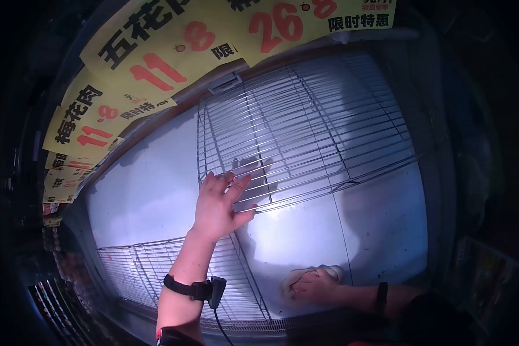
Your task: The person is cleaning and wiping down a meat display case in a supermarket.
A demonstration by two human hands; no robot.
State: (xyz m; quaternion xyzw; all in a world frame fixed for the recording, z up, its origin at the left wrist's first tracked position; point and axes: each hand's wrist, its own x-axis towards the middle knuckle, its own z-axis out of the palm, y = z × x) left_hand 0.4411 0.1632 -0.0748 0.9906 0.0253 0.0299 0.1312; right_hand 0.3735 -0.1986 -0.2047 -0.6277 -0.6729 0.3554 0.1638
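My left hand (222,202) is at the near left corner of a metal wire rack (305,121), with its fingers hooked over the wires and the thumb below them. Shadows of the hand and the wires fall on the white panel (305,230) under the rack. Lower down, my right hand (314,287) presses a crumpled pale cloth (330,271) against the panel. The palm hides most of the cloth. A black strap with a small device (205,289) is around my left wrist.
A second wire rack (167,271) lies at the lower left, partly behind my left forearm. Yellow price signs (155,52) line the far edge above a small grey handle (225,83). Small dark specks dot the panel. A vented strip (236,327) runs along the near edge.
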